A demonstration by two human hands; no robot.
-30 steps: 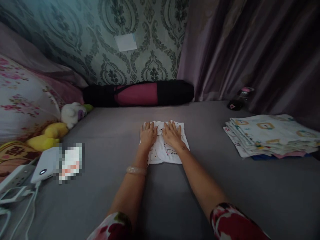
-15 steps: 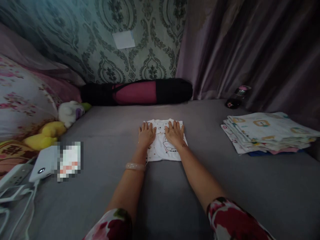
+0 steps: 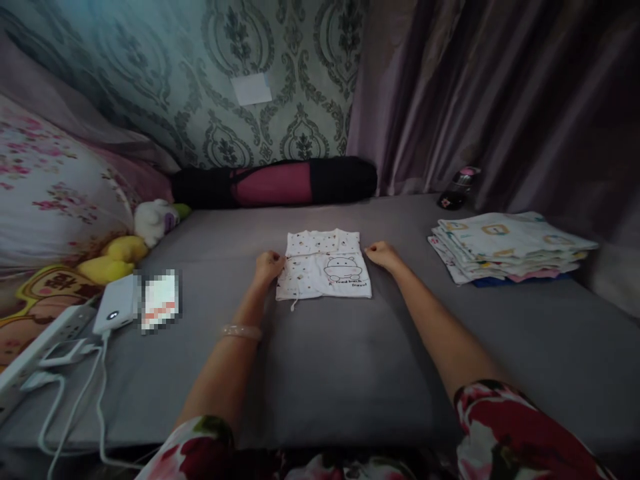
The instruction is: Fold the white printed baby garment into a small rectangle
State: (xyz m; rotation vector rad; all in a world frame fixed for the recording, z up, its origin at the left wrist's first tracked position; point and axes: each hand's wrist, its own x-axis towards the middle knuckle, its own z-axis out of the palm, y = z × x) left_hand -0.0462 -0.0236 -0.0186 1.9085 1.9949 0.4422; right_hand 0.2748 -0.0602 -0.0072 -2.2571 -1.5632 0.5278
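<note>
A folded white baby shirt [image 3: 320, 273] lies flat on the grey bed sheet, with small printed dots, a cartoon hippo and lettering at its right half. A thin tie hangs from its lower left edge. My left hand [image 3: 270, 265], with a pale bangle on the wrist, is closed at the shirt's left edge, thumb and fingers pinched together. At the opposite edge my right hand [image 3: 383, 255] is closed too, its fingertips pinched against the shirt's right side. How much cloth is between the fingers is too small to see.
Folded cloths [image 3: 510, 247] are stacked at the right, with a dark bottle [image 3: 456, 190] behind. A long black-and-pink bag [image 3: 275, 183] lies along the wall. Plush toys [image 3: 155, 220], a power bank [image 3: 117, 303], a power strip [image 3: 55, 343] and white cables fill the left.
Both hands have lifted off the top of the shirt and moved outward to its side edges, their fingers going from spread flat to pinched. The view has shifted slightly.
</note>
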